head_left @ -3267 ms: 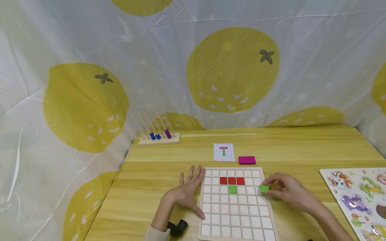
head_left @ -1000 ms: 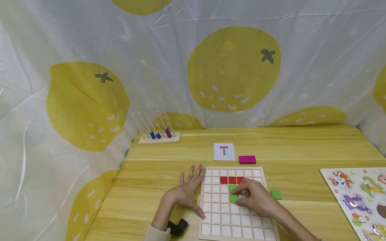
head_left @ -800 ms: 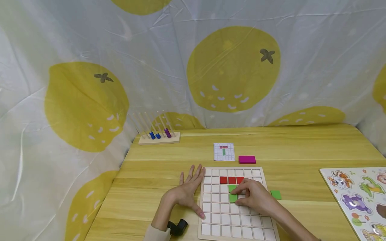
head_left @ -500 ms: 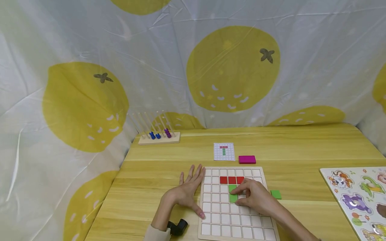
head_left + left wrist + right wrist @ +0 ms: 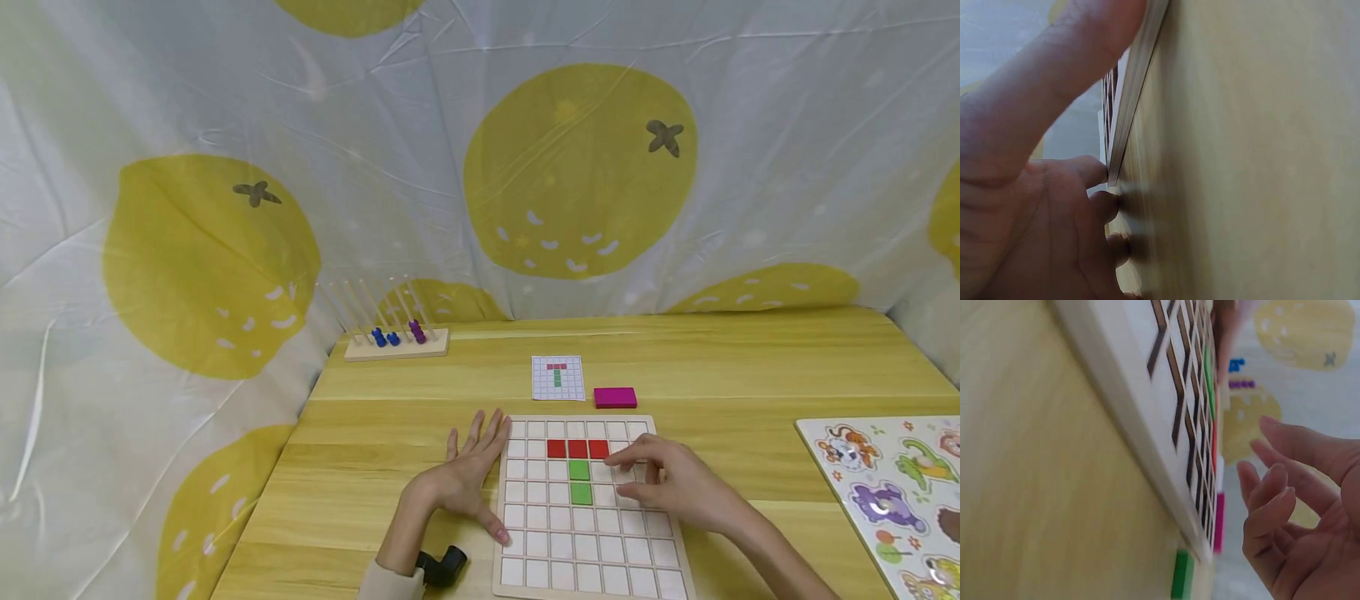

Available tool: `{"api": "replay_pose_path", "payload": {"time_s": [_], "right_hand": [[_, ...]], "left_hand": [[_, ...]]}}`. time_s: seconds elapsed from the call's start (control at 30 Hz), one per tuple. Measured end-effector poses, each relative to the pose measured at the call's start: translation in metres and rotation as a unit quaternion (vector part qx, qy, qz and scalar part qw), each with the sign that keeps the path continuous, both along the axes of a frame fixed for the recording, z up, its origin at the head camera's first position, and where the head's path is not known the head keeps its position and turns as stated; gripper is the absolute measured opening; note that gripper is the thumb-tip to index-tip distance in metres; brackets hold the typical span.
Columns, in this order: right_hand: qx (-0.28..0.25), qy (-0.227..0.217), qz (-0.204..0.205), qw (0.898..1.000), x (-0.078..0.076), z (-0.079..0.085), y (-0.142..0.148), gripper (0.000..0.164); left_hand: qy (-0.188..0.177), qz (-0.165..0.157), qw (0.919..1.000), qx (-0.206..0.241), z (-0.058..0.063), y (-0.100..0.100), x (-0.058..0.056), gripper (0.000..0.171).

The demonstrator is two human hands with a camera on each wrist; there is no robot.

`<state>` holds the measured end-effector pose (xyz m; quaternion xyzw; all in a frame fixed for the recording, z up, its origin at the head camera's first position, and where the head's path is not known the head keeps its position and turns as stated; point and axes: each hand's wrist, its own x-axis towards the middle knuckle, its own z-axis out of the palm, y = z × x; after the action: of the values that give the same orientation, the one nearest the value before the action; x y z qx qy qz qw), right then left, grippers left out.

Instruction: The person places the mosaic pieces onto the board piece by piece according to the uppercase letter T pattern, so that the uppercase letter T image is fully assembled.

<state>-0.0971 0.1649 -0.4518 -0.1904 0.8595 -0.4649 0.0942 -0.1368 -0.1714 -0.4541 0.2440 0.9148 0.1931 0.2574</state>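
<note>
A wooden grid board (image 5: 561, 546) with white squares lies before me. Three red tiles (image 5: 577, 449) form a row near its top, and two green tiles (image 5: 581, 493) sit below the middle one. My left hand (image 5: 459, 486), fingers spread, rests along the board's left edge, with the thumb touching it lower down. Over the board's right side hovers my right hand (image 5: 686, 487), thumb and fingers apart and holding nothing. A loose green tile (image 5: 1182, 575) lies on the table beside the board in the right wrist view; my right hand hides it from the head view.
Behind the board lie a card with a T pattern (image 5: 557, 392) and a magenta block (image 5: 615, 397). A peg stand (image 5: 435, 344) with blue and purple beads stands back left. An animal puzzle board (image 5: 885, 479) lies at right. A lemon-print curtain (image 5: 390, 167) closes the back.
My right hand carried a green tile from the right onto the board, below the first green one. It has since let go and moved right. The left hand has stayed put.
</note>
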Motion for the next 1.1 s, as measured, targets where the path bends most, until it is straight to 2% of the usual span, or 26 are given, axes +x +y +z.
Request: {"api": "replay_pose_path", "payload": {"time_s": [0.2,0.33,0.5,0.67,0.8,1.1], "right_hand": [[0.025,0.031,-0.074,0.996,0.004,0.0,0.04,0.032],[0.047,0.029,-0.098,0.994,0.005,-0.008,0.062,0.036],[0.05,0.011,-0.087,0.995,0.007,-0.022,0.082,0.043],[0.02,0.022,-0.056,0.998,0.008,-0.032,0.091,0.043],[0.013,0.039,-0.046,0.998,0.008,-0.035,0.091,0.04],[0.038,0.058,-0.045,0.997,0.007,-0.037,0.087,0.037]], "left_hand": [[-0.001,0.001,1.0,0.002,-0.001,0.0,0.0,0.153],[0.0,-0.001,1.0,0.004,0.0,0.0,0.0,0.153],[-0.001,0.0,1.0,0.005,0.001,0.0,0.0,0.153],[-0.001,-0.002,1.0,0.008,0.001,0.0,0.0,0.153],[-0.001,-0.002,1.0,0.008,0.001,0.0,0.0,0.153],[-0.001,-0.001,1.0,0.007,0.0,0.0,-0.001,0.154]]}}
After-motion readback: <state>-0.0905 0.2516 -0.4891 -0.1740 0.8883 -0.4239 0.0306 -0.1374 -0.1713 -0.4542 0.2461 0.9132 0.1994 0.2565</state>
